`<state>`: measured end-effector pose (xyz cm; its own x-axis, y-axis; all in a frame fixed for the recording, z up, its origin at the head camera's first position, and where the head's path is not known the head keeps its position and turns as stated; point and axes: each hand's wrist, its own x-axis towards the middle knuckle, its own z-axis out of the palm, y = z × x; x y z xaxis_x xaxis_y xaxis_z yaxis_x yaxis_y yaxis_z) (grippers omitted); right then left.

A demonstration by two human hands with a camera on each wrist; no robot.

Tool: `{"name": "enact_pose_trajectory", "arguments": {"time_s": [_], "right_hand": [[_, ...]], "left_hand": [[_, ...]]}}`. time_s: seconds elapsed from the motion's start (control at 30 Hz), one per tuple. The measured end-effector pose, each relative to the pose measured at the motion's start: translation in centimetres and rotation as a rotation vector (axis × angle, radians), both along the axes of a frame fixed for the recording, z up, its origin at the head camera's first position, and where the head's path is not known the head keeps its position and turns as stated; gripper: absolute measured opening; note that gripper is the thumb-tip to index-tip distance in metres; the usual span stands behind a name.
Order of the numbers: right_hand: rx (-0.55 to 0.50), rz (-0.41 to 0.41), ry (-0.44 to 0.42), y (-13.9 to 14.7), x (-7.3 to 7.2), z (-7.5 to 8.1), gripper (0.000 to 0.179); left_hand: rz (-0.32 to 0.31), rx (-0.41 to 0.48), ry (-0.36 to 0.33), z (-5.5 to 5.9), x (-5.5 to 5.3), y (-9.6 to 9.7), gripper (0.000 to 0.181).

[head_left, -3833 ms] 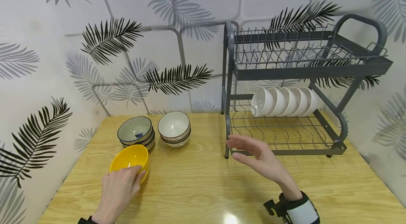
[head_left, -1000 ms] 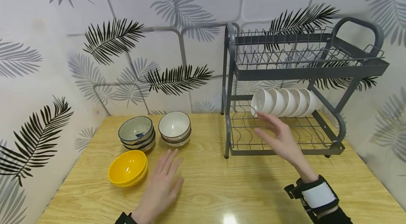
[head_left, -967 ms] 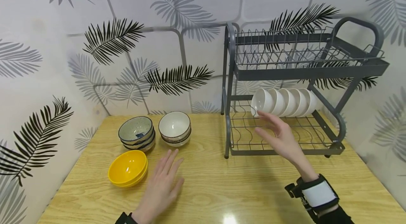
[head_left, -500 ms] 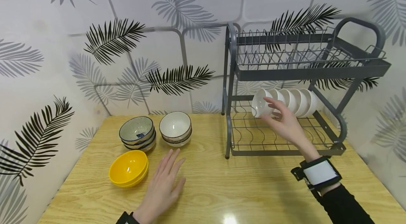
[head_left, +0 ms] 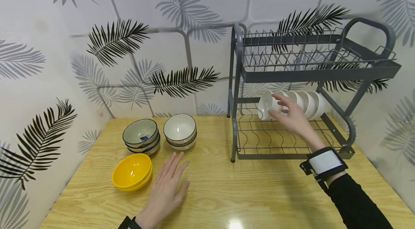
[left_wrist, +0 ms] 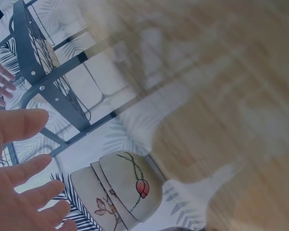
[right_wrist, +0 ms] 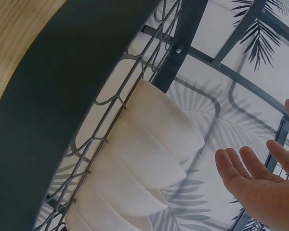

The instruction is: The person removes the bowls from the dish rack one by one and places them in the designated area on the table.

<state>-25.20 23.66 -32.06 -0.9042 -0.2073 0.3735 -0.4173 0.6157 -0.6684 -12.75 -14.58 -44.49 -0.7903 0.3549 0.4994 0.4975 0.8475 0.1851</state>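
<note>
Several white bowls [head_left: 265, 106] stand on edge in a row on the rack's lower tier. In the head view my right hand [head_left: 293, 116] overlaps the leftmost ones, thumb and fingers spread apart. The right wrist view puts this hand [right_wrist: 260, 185] just off the end of the bowl row [right_wrist: 159, 118], with a gap between. My left hand [head_left: 166, 189] lies low over the table, fingers extended and holding nothing. Nearest to it are two nested yellow bowls [head_left: 131, 172] on its left and a stack of white flower-painted bowls [head_left: 179, 128] beyond its fingertips.
The dark grey two-tier dish rack [head_left: 317, 75] stands at the right of the wooden table [head_left: 210, 185], its upper wire tier above my right hand. A stack of grey-blue bowls [head_left: 139, 132] sits at the back left. A leaf-patterned wall [head_left: 207, 9] closes off the back.
My left hand has let go of the yellow bowl's rim and moved right, then stayed still. My right hand has moved into the lower tier, up to the white bowls.
</note>
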Motion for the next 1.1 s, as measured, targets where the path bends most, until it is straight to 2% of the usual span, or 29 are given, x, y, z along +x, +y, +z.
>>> {"name": "enact_pose_trajectory", "arguments": {"time_s": [0.37,0.87,1.1], "right_hand": [[-0.016,-0.034,-0.114,0.5,-1.6,-0.1,0.063],[-0.206,-0.056,-0.220,0.9,-3.7,-0.4,0.070],[-0.224,-0.093,-0.240,1.2,-4.2,-0.5,0.071]], "left_hand": [[-0.003,-0.009,-0.009,0.0,0.2,-0.1,0.052],[-0.008,0.000,-0.002,0.1,0.2,-0.1,0.052],[-0.010,0.001,0.010,0.1,0.1,-0.2,0.052]]}}
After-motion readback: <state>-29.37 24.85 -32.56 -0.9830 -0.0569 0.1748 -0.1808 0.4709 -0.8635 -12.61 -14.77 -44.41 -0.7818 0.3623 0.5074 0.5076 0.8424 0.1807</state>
